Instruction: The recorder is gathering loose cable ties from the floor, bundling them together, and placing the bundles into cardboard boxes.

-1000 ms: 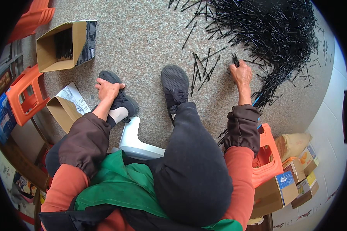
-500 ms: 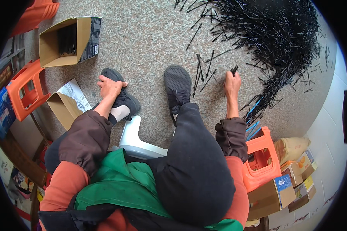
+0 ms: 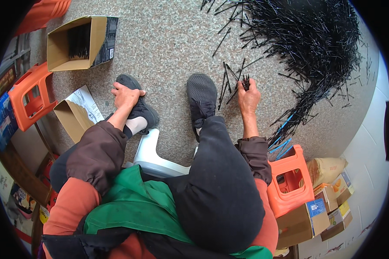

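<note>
Gripped in my right hand point(image 3: 249, 100) is a small bundle of thin black sticks point(image 3: 246, 82), their ends poking out past the closed fingers. Several loose black sticks point(image 3: 224, 85) lie on the floor just left of that hand. A large heap of the same sticks point(image 3: 307, 39) spreads over the floor at the far right. My left hand point(image 3: 126, 96) rests on my left shoe point(image 3: 148, 113), thumb and fingers apart, holding nothing. Its fingertips are partly hidden along the shoe's side.
An open cardboard box point(image 3: 56, 64) with black sticks inside lies at the far left. Nearer is another open carton point(image 3: 71, 121). Orange stools stand at left point(image 3: 17, 101) and right point(image 3: 304, 198); a white stool point(image 3: 149, 155) is beneath me. Small boxes point(image 3: 307, 220) are at lower right.
My right hand has moved a little left with its bundle, away from the heap, and more of the sticks' ends show now. My left hand stays on the shoe.
</note>
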### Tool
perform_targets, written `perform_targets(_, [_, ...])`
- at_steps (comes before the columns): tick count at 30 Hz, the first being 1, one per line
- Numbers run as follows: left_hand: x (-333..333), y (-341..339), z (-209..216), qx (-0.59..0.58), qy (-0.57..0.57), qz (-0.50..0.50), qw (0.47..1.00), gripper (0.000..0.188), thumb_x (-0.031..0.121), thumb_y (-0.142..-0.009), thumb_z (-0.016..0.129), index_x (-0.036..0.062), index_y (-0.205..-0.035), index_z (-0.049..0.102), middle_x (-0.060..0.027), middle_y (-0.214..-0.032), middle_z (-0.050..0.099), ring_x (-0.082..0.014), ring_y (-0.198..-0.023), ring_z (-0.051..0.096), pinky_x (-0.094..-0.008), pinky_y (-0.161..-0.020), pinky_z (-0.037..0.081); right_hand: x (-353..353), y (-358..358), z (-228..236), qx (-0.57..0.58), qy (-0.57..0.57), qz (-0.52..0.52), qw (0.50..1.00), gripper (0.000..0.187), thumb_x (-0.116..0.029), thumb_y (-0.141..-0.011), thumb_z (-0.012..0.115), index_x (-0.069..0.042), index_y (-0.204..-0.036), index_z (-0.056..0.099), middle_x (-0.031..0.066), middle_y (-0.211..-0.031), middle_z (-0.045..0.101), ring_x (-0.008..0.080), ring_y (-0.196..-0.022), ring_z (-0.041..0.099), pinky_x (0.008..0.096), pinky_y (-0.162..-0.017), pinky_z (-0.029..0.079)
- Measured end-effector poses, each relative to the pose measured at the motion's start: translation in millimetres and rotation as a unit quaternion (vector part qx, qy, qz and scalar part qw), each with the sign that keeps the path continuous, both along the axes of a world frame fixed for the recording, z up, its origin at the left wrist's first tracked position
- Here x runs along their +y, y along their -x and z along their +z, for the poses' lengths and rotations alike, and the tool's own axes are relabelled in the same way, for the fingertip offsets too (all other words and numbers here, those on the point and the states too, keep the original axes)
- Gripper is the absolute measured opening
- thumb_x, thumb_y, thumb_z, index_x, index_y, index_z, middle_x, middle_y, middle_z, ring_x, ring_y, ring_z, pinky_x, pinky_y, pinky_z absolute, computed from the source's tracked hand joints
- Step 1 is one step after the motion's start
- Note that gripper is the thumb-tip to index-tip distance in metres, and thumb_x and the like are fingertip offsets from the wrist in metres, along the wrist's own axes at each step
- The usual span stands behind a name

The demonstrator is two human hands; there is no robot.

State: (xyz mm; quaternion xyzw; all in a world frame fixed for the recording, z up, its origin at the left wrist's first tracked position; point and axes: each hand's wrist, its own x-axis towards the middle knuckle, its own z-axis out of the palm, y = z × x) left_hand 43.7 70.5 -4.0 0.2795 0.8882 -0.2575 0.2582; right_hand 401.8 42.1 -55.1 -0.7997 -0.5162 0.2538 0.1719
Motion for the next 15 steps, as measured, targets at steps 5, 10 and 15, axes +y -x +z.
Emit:
perform_targets(5, [-1,3,0,0.010,-0.006,-0.001,1.000,0.113,0.035,-0.054,0.081,-0.0013,-0.131,0.007,-0.0236,-0.126,0.030,-0.0362,-0.111,0.047,-0.0414,-0.090,0.043,23,7,6,-0.028,-0.042,0.050,0.997,0.021,-0.021,-0.076,0.062,-0.008,-0.090,0.053,0.0154,-0.067,0.061,0.0356,-0.063,0.059,0.0456,-0.055,0.044])
perform_targets(10, [-1,2,-1,0.002,0.000,0.005,1.000,0.113,0.035,-0.054,0.081,-0.0017,-0.131,0.007,-0.0238,-0.126,0.030,-0.0366,-0.111,0.046,-0.0414,-0.090,0.043,31,11,5,-0.081,0.066,0.172,0.980,0.021,-0.023,-0.073,0.065,-0.009,-0.086,0.057,0.0186,-0.072,0.061,0.0367,-0.068,0.059,0.0445,-0.059,0.046])
perform_targets(15, [-1,3,1,-0.006,-0.006,0.006,1.000,0.112,0.035,-0.054,0.081,-0.0022,-0.131,0.008,-0.0244,-0.127,0.029,-0.0367,-0.114,0.043,-0.0412,-0.091,0.043,26,-7,-12,0.147,0.020,-0.067,0.987,0.014,-0.015,-0.074,0.063,-0.004,-0.072,0.056,0.0061,-0.063,0.060,0.0226,-0.058,0.059,0.0331,-0.054,0.045])
